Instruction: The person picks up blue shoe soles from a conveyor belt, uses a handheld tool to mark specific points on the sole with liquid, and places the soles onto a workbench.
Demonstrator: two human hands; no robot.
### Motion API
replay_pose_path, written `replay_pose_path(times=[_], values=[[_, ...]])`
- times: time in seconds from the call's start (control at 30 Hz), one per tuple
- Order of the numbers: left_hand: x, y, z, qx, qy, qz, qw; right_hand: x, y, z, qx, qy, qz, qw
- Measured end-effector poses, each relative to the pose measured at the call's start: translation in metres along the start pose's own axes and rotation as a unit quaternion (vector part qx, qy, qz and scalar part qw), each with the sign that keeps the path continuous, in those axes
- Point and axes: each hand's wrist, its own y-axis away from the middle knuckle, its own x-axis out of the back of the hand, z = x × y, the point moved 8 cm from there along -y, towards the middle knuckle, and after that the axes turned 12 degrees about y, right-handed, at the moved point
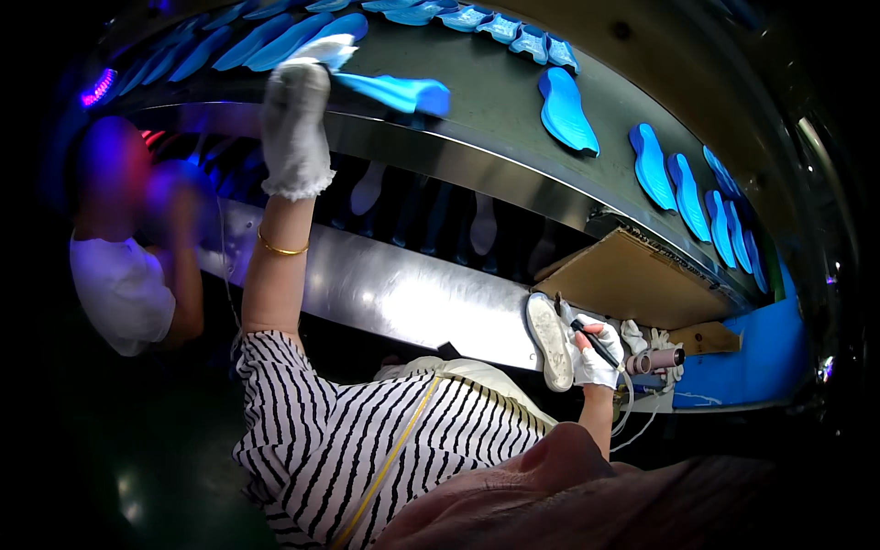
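My left hand [298, 124], in a white knit glove, reaches over the dark conveyor belt [458, 78]. It is blurred, but its fingers seem closed on the near end of a blue shoe sole [394, 92], which tilts above the belt's edge. At the lower right, my right hand [598, 353], also gloved with some fingertips bare, is closed around a black pen-shaped tool [596, 341]. Right beside that hand, a dirty white shoe sole [548, 341] stands against the metal ledge [412, 284]; whether the hand touches it is unclear.
Several blue soles [568, 110] lie along the belt. A cardboard piece [632, 280] leans above the ledge, near pinkish spools [655, 360], loose white gloves [632, 336], a thin pale cord [628, 403] and a blue panel [733, 367]. Another person [124, 275] sits at the left.
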Motion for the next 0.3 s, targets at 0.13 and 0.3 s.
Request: replay_pose_path(times=[0.13, 0.3], values=[[-0.048, 0.014, 0.011, 0.126, 0.366, -0.114, 0.915, 0.028, 0.002, 0.006, -0.003, -0.01, 0.003, 1.0], [-0.115, 0.132, -0.093, 0.46, 0.5, -0.04, 0.733, 0.059, 0.009, 0.021, 0.021, -0.047, 0.009, 0.999]])
